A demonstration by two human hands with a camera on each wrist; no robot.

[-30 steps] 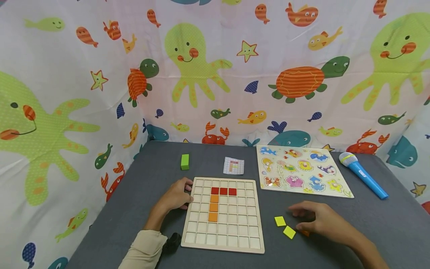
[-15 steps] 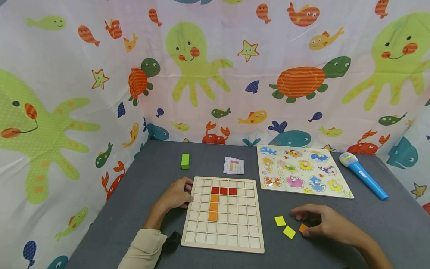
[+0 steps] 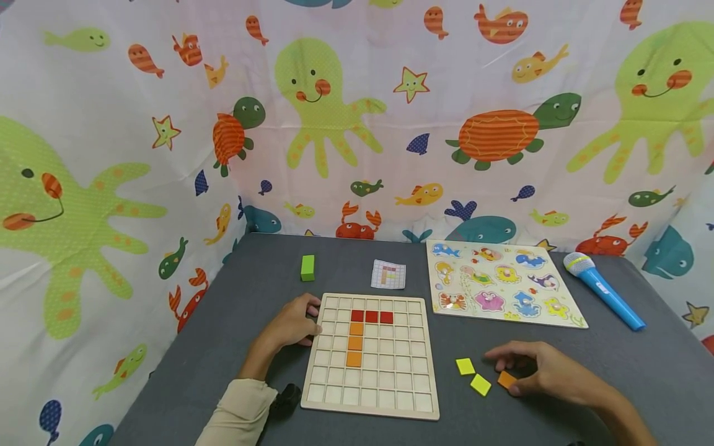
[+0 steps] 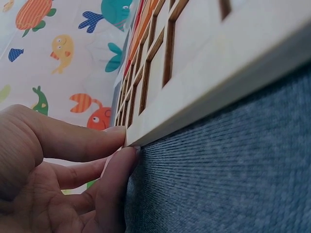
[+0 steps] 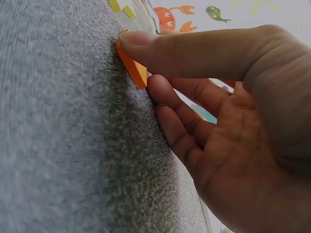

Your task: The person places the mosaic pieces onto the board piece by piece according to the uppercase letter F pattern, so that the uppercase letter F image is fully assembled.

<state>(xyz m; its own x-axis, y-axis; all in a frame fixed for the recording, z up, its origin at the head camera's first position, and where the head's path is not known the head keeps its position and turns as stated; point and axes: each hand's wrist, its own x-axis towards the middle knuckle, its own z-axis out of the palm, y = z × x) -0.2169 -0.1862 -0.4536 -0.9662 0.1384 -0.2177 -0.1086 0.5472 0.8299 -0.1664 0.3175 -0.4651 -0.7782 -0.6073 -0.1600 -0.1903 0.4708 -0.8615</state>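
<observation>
My left hand (image 3: 292, 321) pinches the left edge of a wooden grid board (image 3: 392, 371); its thumb lies at the frame's upper side in the left wrist view. Three red tiles (image 3: 370, 317) sit in a row on the board, and three orange tiles (image 3: 355, 343) run down below the leftmost. Right of the board, my right hand (image 3: 549, 370) holds a loose orange tile (image 3: 506, 380) low at the tabletop. In the right wrist view its thumb covers one end of this orange tile (image 5: 133, 68), with a fingertip at the other end. Two yellow tiles (image 3: 480, 385) lie just left of it.
Behind the board stand a green block (image 3: 307, 268) and a small printed pattern card (image 3: 388, 275). A sea-animal puzzle board (image 3: 502, 285) and a blue toy microphone (image 3: 605, 291) lie at the back right. A printed curtain (image 3: 357, 111) backs the grey table (image 3: 234, 291).
My right hand has shifted slightly right and toward me, and the loose orange tile, mostly hidden under it before, now shows. My left hand and the board have stayed in place.
</observation>
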